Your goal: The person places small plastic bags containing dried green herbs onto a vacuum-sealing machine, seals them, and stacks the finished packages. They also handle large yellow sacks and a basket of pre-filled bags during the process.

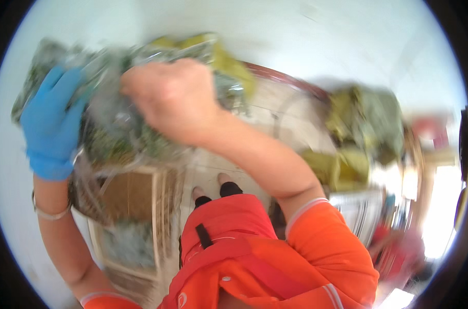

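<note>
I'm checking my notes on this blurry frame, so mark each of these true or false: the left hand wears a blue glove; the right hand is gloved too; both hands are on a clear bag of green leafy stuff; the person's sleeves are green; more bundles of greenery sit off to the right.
1. The left hand wears a blue glove: true.
2. The right hand is gloved too: false, it is bare.
3. Both hands are on the clear bag of greens: true, raised in front of the camera.
4. The sleeves are green: false, the sleeve is orange.
5. More green bundles lie to the right: true, though blurred.
</note>
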A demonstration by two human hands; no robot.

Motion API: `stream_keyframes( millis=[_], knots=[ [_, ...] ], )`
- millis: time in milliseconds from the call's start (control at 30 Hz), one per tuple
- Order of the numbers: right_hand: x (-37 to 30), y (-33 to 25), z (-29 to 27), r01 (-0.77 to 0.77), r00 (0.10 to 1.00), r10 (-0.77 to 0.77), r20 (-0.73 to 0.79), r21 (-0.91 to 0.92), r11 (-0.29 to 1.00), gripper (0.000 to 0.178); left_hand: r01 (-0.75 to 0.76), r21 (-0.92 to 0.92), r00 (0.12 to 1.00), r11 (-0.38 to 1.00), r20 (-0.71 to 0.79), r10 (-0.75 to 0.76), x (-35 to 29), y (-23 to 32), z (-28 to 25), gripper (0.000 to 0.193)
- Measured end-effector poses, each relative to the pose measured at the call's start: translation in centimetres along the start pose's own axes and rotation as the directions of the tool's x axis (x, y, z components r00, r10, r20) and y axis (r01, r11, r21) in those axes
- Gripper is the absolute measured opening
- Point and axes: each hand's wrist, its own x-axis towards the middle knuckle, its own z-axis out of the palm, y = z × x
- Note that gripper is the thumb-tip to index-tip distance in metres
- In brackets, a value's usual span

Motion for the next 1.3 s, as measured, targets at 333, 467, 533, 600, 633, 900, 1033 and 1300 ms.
stream_keyframes(
  millis=[333, 467, 533, 600, 633, 900, 1033, 1300],
  knots=[
    [-20.3, -7.4, -34.4, -0.499, 0.866, 0.286, -0.409, -0.724, 0.477, 0.008, -0.750, -0.523, 0.638, 0.406, -0.408, 0.653, 12.8, 37.7, -0.6, 0.037],
    [-30.3, -15.4, -44.8, -0.620, 0.766, 0.330, -0.552, -0.770, 0.149, 0.008, -0.885, -0.461, 0.399, 0.069, -0.674, 0.622, 9.7, 56.4, -3.3, 0.028],
    [-35.5, -19.4, -49.0, -0.661, 0.690, 0.365, -0.625, -0.750, -0.032, 0.009, -0.904, -0.427, 0.336, 0.003, -0.708, 0.621, 6.5, 65.7, -4.1, 0.022],
    [-41.8, -23.3, -52.9, -0.660, 0.623, 0.380, -0.684, -0.720, -0.215, 0.012, -0.881, -0.439, 0.262, -0.178, -0.764, 0.589, 2.0, 74.9, -5.6, 0.017],
    [-45.0, -24.9, -54.7, -0.665, 0.585, 0.381, -0.716, -0.692, -0.281, 0.012, -0.857, -0.457, 0.258, -0.236, -0.779, 0.571, -0.4, 79.2, -5.9, 0.016],
    [-66.2, -32.4, -63.6, -0.622, 0.390, 0.390, -0.834, -0.551, -0.557, 0.009, -0.690, -0.525, 0.217, -0.499, -0.807, 0.549, -16.8, 103.8, -4.0, 0.007],
    [-71.1, -32.5, -64.0, -0.644, 0.340, 0.348, -0.874, -0.486, -0.591, 0.011, -0.631, -0.609, 0.155, -0.481, -0.706, 0.691, -19.4, 107.7, -2.7, 0.013],
    [-69.9, -33.1, -61.8, -0.662, 0.105, 0.231, -0.967, -0.241, -0.710, 0.049, -0.629, -0.739, 0.057, -0.240, -0.353, 0.934, -14.6, 107.4, -3.2, 0.068]
  ],
)
